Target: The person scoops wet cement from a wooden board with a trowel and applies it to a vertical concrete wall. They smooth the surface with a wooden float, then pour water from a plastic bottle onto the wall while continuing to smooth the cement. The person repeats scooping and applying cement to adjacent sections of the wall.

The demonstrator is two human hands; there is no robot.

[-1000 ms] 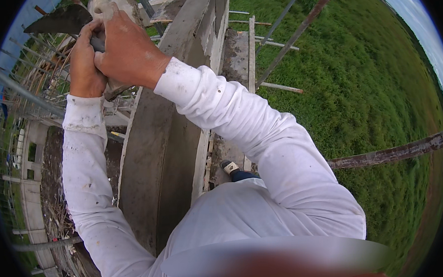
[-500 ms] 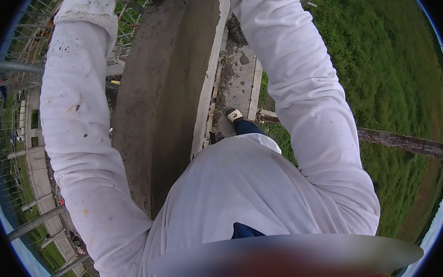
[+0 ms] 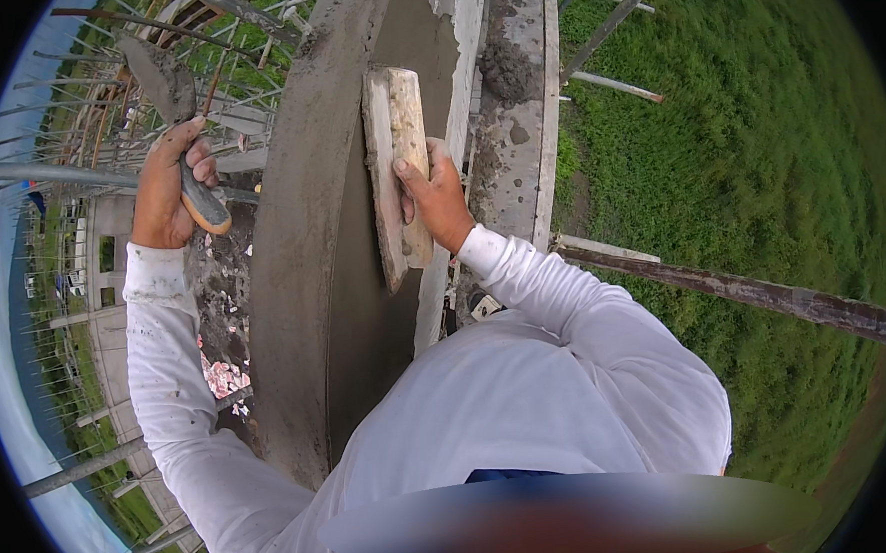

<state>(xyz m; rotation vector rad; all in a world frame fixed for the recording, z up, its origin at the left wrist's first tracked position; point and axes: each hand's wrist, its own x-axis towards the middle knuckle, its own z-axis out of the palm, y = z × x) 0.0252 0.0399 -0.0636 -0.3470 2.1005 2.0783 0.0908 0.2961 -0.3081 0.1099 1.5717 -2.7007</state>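
I am watching a person in a white long-sleeved shirt lean over a long grey concrete beam [image 3: 291,244], high above the ground, working with both bare hands.

The right hand [image 3: 439,194] has its fingers closed round a wooden float [image 3: 408,108], a flat smoothing board. The float sits over the beam's darker, sunken band, its long edge running along it; whether it touches the surface, I cannot tell. The left hand [image 3: 166,186] grips a trowel [image 3: 162,79] by its handle, fingers wrapped round, the blade pointing away from the person, off the beam's left side and clear of it. The blade carries grey smears.

As for progress, the stretch of dark band nearest the person looks even and damp, so I judge it largely smoothed. The paler band along the beam's left looks covered too, though duller and more marked. Less finished, it seems, is the beam's far end, where the grey coat meets a ragged whitish edge; that edge probably needs attention yet. How the surface lies directly beneath the float is hidden.

Right of the beam runs a walkway [image 3: 515,168], spattered with grey, bearing a heap of mortar [image 3: 505,70], so material remains. Beyond it spreads green grass [image 3: 718,162].
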